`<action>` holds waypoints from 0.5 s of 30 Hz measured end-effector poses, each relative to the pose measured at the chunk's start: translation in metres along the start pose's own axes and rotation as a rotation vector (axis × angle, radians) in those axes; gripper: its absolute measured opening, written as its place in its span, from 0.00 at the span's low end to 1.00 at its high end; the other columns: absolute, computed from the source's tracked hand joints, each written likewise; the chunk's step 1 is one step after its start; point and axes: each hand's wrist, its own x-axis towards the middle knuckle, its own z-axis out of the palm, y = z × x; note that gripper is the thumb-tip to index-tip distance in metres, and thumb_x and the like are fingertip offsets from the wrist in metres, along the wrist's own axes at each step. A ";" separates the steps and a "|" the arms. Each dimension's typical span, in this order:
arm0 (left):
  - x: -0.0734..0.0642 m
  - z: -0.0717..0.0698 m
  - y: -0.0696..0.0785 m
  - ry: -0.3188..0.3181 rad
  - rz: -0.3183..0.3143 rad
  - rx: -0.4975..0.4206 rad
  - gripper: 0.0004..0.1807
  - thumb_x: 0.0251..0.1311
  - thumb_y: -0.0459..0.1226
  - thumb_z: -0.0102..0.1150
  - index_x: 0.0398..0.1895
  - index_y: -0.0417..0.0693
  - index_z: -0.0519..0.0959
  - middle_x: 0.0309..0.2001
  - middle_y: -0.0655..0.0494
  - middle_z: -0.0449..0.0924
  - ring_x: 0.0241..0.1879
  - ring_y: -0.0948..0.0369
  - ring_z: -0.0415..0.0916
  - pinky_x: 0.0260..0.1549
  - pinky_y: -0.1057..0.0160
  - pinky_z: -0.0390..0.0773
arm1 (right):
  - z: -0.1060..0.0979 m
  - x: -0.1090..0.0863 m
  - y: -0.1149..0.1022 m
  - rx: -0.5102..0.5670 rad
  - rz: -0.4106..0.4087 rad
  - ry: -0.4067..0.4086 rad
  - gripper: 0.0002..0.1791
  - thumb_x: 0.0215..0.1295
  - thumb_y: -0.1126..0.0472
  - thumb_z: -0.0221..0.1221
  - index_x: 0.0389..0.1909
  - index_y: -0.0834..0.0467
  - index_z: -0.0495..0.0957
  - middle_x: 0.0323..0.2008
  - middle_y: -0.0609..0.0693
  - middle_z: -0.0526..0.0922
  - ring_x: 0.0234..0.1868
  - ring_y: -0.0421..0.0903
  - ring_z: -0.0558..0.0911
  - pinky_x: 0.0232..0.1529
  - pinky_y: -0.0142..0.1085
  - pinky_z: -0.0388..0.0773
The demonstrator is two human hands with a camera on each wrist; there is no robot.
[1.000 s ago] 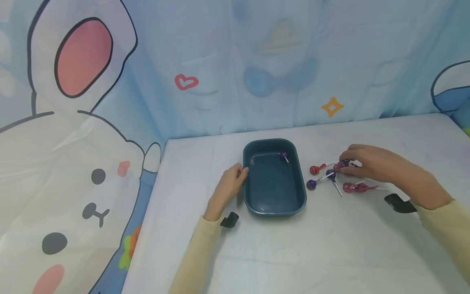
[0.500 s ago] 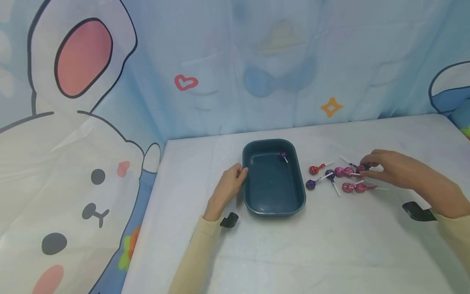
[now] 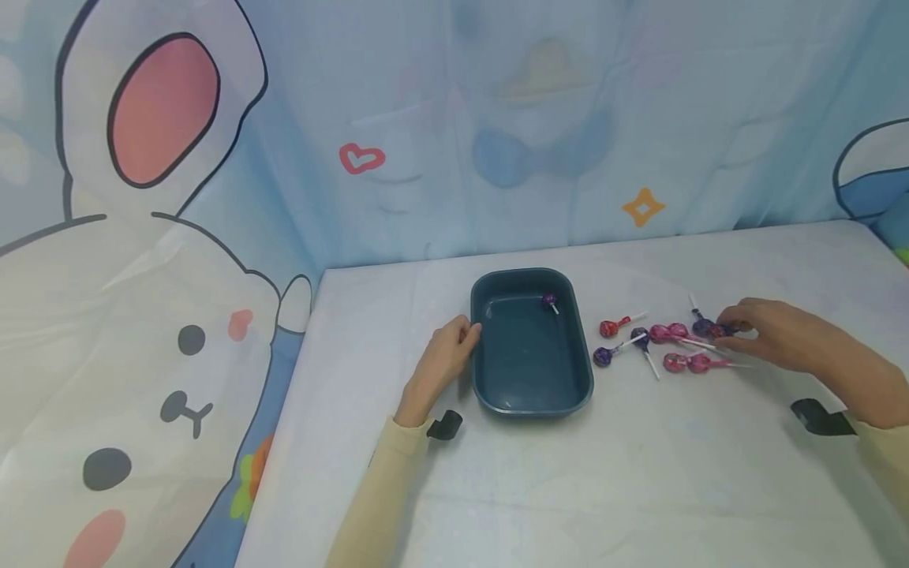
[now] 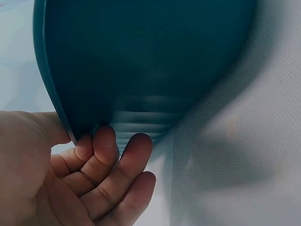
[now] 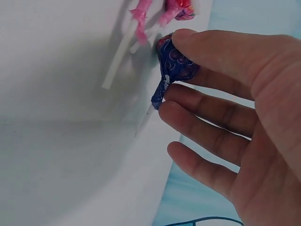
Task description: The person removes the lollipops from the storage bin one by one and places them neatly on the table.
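My left hand [image 3: 442, 355] holds the left rim of a dark teal tray [image 3: 533, 402]. In the left wrist view its thumb is at the rim and the curled fingers [image 4: 127, 165] lie against the outer wall. One purple lollipop [image 3: 549, 300] lies inside the tray, near the far right corner. To the right of the tray, my right hand [image 3: 788, 335] pinches a purple-wrapped lollipop [image 5: 176, 61] between thumb and forefinger, its other fingers spread below. Another dark purple lollipop [image 3: 703, 328] lies against it, stick pointing away. Two pink lollipops [image 3: 669, 333] lie just left.
Between tray and right hand lie a red lollipop [image 3: 609, 327], a purple lollipop [image 3: 603, 357], a dark purple one [image 3: 640, 337] and a pink-red pair [image 3: 686, 363]. A white cloth covers the table [image 3: 604, 489]. A printed curtain [image 3: 440, 205] hangs behind.
My right hand has moved right and slightly nearer, shifting purple lollipops away from the pile. The pink pair it partly covered now shows. My left hand and the tray stay put.
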 end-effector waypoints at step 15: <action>0.001 0.001 -0.002 -0.005 -0.015 -0.003 0.17 0.68 0.51 0.39 0.27 0.50 0.66 0.21 0.58 0.67 0.19 0.63 0.64 0.18 0.68 0.64 | 0.009 0.005 0.007 0.018 0.052 -0.069 0.32 0.47 0.45 0.67 0.44 0.67 0.76 0.35 0.55 0.78 0.35 0.50 0.76 0.36 0.47 0.76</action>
